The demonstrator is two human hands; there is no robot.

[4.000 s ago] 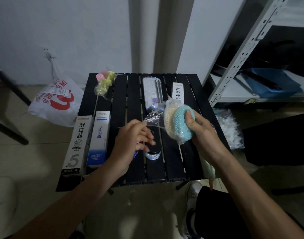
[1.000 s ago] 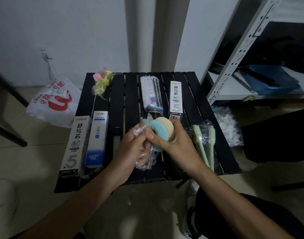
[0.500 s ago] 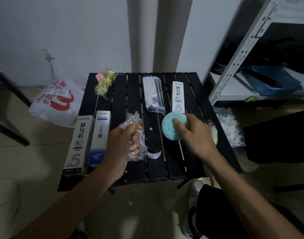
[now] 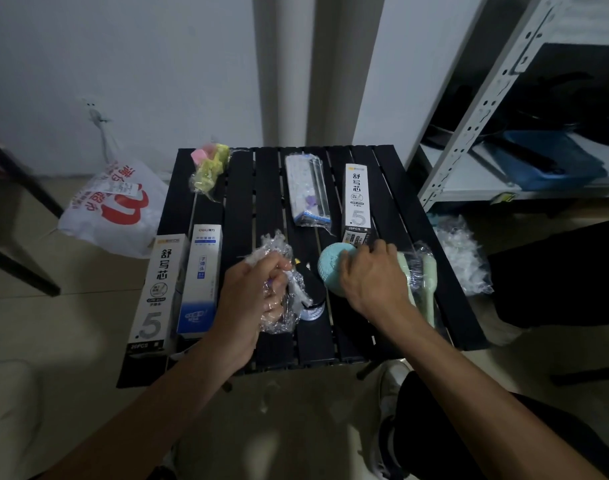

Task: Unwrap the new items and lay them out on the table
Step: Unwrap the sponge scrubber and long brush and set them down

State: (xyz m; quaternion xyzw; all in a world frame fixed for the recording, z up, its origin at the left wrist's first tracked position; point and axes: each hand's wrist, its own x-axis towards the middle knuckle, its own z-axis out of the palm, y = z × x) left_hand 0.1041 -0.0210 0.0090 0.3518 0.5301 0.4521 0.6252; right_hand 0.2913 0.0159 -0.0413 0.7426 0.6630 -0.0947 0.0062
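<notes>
Fingers of my left hand (image 4: pixel 254 299) are curled tight round a crumpled clear wrapper (image 4: pixel 273 245), bunched in the fist just left of the teal sponge (image 4: pixel 330 268). My right hand (image 4: pixel 374 280) lies over that sponge's right side, fingers bent round its edge, holding it on the black slatted table (image 4: pixel 242 202). Between wrapper and sponge sits a black round item (image 4: pixel 313 294), partly hidden by the plastic. Just right of the sponge, partly behind my hand, lie wrapped green brushes (image 4: pixel 428 271). Beyond the sponge lie a white box (image 4: pixel 356 199) and a clear pack (image 4: pixel 308 192); well left of it, two more boxes (image 4: pixel 157 289).
</notes>
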